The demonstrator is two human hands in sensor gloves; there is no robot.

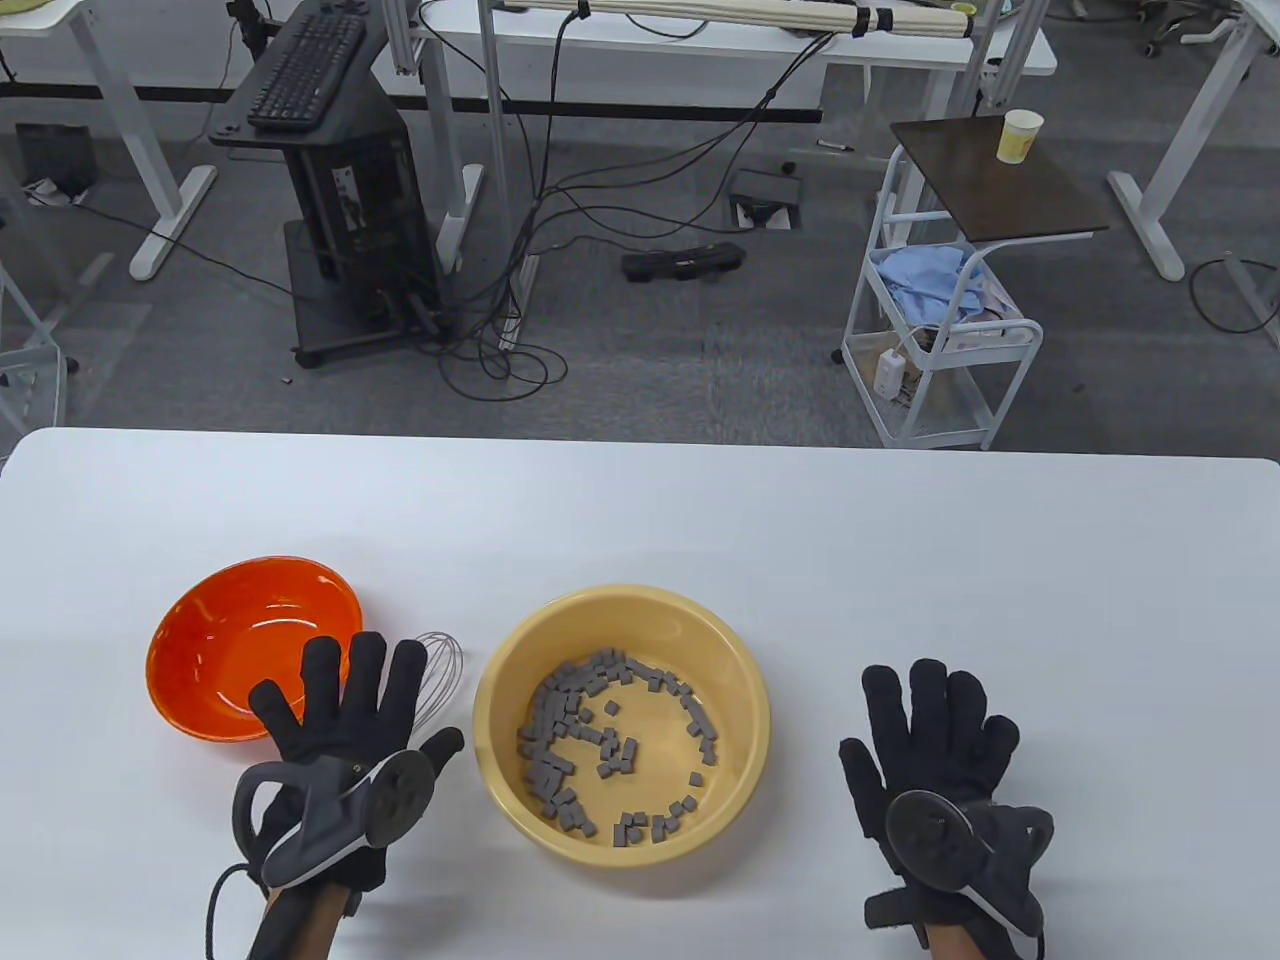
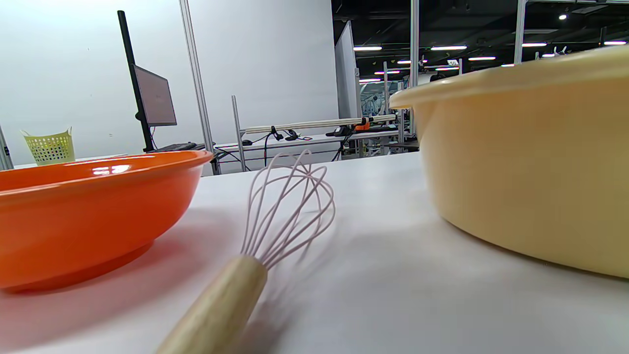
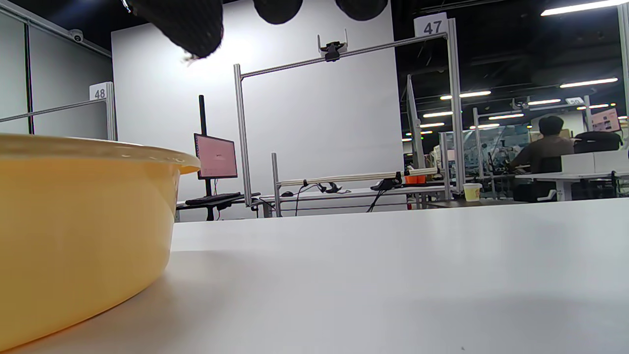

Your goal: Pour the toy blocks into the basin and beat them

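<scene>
As the toy blocks (image 1: 610, 740) already lie in the yellow basin (image 1: 745, 650), between both flat, empty grips, the left hand (image 1: 340, 720) should clasp the whisk (image 1: 440, 675) handle beneath it firmly. The orange bowl (image 1: 200, 640) beyond it looks empty. The right hand (image 1: 935, 745) holds nothing.

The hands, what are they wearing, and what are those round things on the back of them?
Both the left hand and the right hand wear black fabric gloves that cover every finger. Strapped to the back of each is a tracker: a dark round disc with a grey loop-shaped frame. A black cable hangs from the left wrist. No sleeves show, just bare forearms.
</scene>
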